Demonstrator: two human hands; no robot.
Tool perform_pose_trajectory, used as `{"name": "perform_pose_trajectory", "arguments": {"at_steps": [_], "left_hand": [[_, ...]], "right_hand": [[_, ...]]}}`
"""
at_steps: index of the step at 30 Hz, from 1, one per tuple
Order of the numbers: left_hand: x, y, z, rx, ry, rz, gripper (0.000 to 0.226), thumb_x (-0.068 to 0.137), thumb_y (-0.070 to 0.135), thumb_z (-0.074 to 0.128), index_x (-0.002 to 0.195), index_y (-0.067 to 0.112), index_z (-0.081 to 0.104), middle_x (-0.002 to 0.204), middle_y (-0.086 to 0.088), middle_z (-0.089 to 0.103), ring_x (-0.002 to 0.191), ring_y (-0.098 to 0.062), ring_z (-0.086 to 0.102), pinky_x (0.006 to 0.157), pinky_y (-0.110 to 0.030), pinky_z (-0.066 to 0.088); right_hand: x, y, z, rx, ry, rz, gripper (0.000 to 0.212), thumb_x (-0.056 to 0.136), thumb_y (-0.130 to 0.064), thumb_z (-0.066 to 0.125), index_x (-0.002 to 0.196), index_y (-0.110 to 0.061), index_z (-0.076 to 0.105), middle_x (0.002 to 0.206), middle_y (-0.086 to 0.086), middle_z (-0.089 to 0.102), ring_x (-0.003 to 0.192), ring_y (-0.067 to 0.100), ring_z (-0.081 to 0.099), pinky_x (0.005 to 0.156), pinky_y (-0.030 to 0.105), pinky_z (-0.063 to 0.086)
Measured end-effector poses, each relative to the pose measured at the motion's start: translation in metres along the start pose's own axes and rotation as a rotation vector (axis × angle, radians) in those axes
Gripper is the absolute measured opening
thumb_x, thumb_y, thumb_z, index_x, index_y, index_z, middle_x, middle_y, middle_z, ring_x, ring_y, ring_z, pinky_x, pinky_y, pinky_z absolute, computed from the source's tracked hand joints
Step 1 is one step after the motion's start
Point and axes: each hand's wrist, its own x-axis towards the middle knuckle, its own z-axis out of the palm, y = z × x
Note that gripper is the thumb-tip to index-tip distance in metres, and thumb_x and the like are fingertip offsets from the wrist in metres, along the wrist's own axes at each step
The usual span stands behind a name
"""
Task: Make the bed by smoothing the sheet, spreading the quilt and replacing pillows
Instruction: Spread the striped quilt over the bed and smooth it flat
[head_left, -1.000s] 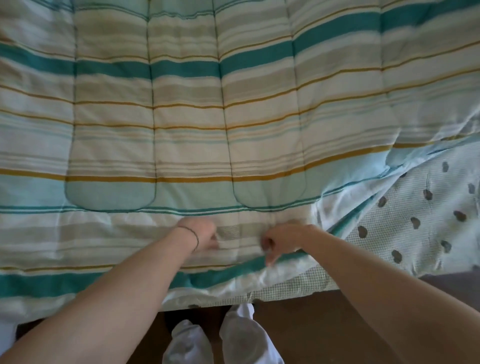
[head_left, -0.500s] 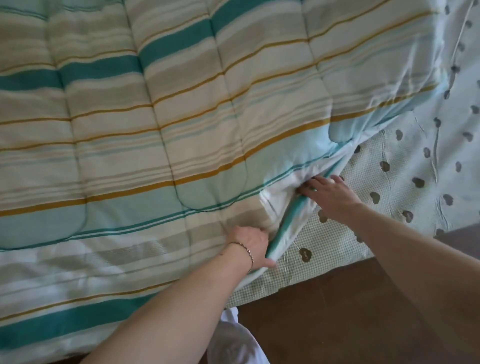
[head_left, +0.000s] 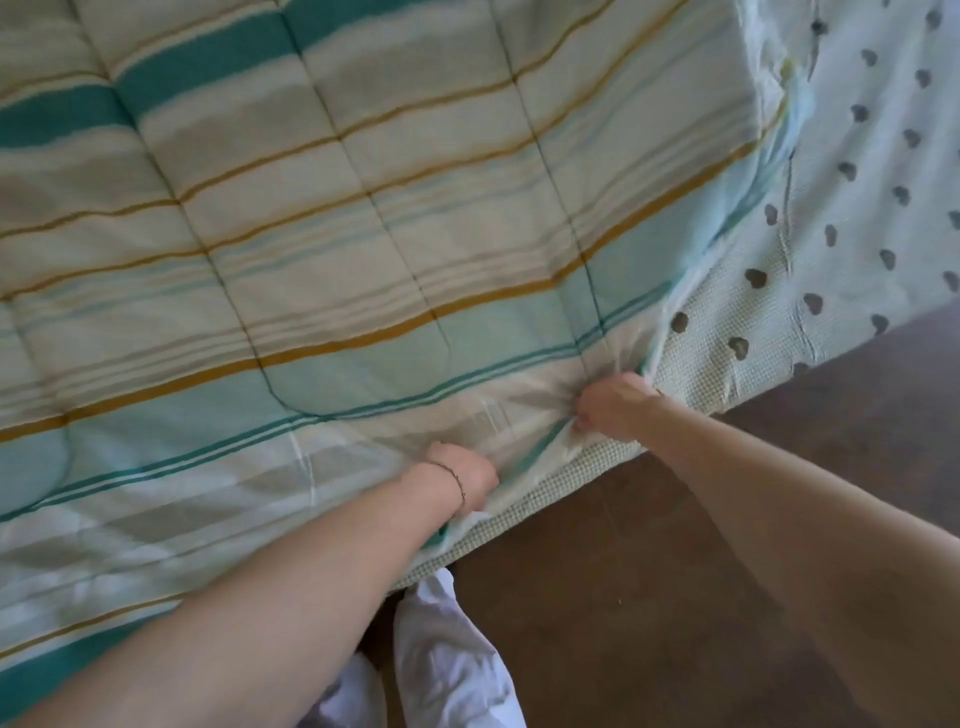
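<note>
Both hands are bunched into the striped quilt (head_left: 363, 234) at the bed's near edge: left hand (head_left: 460, 480) and right hand (head_left: 615, 408) each gripping a fistful, I think, it's blurry. Heart-print sheet (head_left: 852, 208) shows bare off to the right.

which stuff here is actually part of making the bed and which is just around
Part of the job:
striped quilt, its near edge gripped by the left hand and the right hand
heart-print sheet, uncovered on the right

Just around:
brown floor
thin bracelet on the left wrist
white trouser legs
</note>
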Motion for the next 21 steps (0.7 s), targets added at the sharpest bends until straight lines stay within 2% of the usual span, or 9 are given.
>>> {"name": "perform_pose_trajectory", "arguments": {"at_steps": [4, 6, 9, 12, 15, 17, 18, 20, 21], "left_hand": [[0.008, 0.015, 0.025, 0.058, -0.01, 0.008, 0.027, 0.097, 0.011, 0.043, 0.115, 0.017, 0.062, 0.121, -0.003, 0.063, 0.115, -0.026, 0.057, 0.102, -0.043, 0.032], [0.006, 0.004, 0.028, -0.046, 0.041, 0.012, 0.026, 0.099, 0.018, 0.041, 0.114, 0.018, 0.062, 0.118, -0.004, 0.064, 0.113, -0.024, 0.057, 0.104, -0.041, 0.028], [-0.009, -0.018, 0.025, -0.291, 0.096, 0.05, 0.033, 0.099, 0.039, 0.042, 0.119, 0.018, 0.057, 0.125, -0.006, 0.058, 0.117, -0.025, 0.053, 0.103, -0.042, 0.033], [-0.032, -0.063, 0.022, -0.37, 0.281, -0.003, 0.03, 0.096, 0.039, 0.047, 0.12, 0.023, 0.058, 0.128, -0.004, 0.056, 0.118, -0.024, 0.053, 0.098, -0.038, 0.042], [-0.062, -0.131, 0.034, -0.362, 0.47, -0.195, 0.035, 0.093, 0.031, 0.052, 0.127, 0.028, 0.051, 0.132, -0.001, 0.051, 0.122, -0.022, 0.05, 0.096, -0.038, 0.044], [-0.086, -0.182, 0.052, -0.347, 0.5, -0.369, 0.056, 0.088, 0.033, 0.061, 0.139, 0.034, 0.038, 0.141, 0.0, 0.04, 0.128, -0.023, 0.043, 0.097, -0.043, 0.044], [-0.098, -0.206, 0.062, -0.336, 0.47, -0.459, 0.076, 0.083, 0.038, 0.068, 0.146, 0.037, 0.027, 0.148, -0.001, 0.031, 0.133, -0.026, 0.037, 0.099, -0.047, 0.043], [-0.123, -0.259, 0.094, -0.305, 0.363, -0.609, 0.115, 0.068, 0.049, 0.08, 0.151, 0.044, 0.0, 0.16, -0.001, 0.002, 0.145, -0.033, 0.012, 0.104, -0.063, 0.032], [-0.13, -0.277, 0.107, -0.294, 0.302, -0.637, 0.127, 0.063, 0.053, 0.083, 0.149, 0.047, -0.01, 0.16, 0.001, -0.012, 0.147, -0.036, -0.002, 0.103, -0.069, 0.026]], "right_hand": [[-0.014, -0.009, 0.045, 0.084, -0.104, 0.01, 0.035, 0.104, -0.031, 0.041, 0.134, -0.019, 0.056, 0.139, 0.002, 0.054, 0.13, 0.028, 0.049, 0.102, 0.044, 0.045], [-0.008, -0.012, 0.041, 0.139, -0.094, 0.048, 0.035, 0.102, -0.031, 0.044, 0.133, -0.02, 0.057, 0.138, 0.003, 0.055, 0.128, 0.028, 0.051, 0.103, 0.042, 0.045], [-0.003, -0.017, 0.018, 0.155, -0.099, 0.077, 0.043, 0.094, -0.037, 0.054, 0.132, -0.017, 0.058, 0.136, 0.004, 0.057, 0.127, 0.027, 0.053, 0.103, 0.039, 0.045], [-0.006, -0.027, -0.026, 0.059, -0.158, 0.029, 0.046, 0.086, -0.036, 0.067, 0.127, -0.016, 0.062, 0.128, 0.0, 0.062, 0.121, 0.026, 0.058, 0.098, 0.039, 0.049], [-0.007, -0.054, -0.081, 0.067, 0.013, -0.042, 0.033, 0.089, -0.036, 0.059, 0.115, -0.017, 0.067, 0.118, 0.001, 0.065, 0.112, 0.024, 0.062, 0.09, 0.033, 0.051], [0.002, -0.083, -0.118, 0.158, 0.214, -0.079, 0.034, 0.089, -0.044, 0.059, 0.112, -0.02, 0.065, 0.119, 0.002, 0.066, 0.11, 0.024, 0.062, 0.086, 0.031, 0.049], [0.008, -0.099, -0.132, 0.214, 0.297, -0.109, 0.038, 0.087, -0.048, 0.062, 0.116, -0.023, 0.061, 0.122, 0.003, 0.063, 0.113, 0.025, 0.06, 0.085, 0.03, 0.045], [0.032, -0.146, -0.157, 0.31, 0.409, -0.198, 0.061, 0.08, -0.049, 0.072, 0.132, -0.025, 0.049, 0.133, 0.005, 0.053, 0.122, 0.028, 0.051, 0.092, 0.032, 0.041], [0.042, -0.165, -0.162, 0.327, 0.4, -0.22, 0.076, 0.076, -0.047, 0.077, 0.139, -0.026, 0.042, 0.138, 0.006, 0.047, 0.126, 0.03, 0.046, 0.098, 0.036, 0.04]]}}
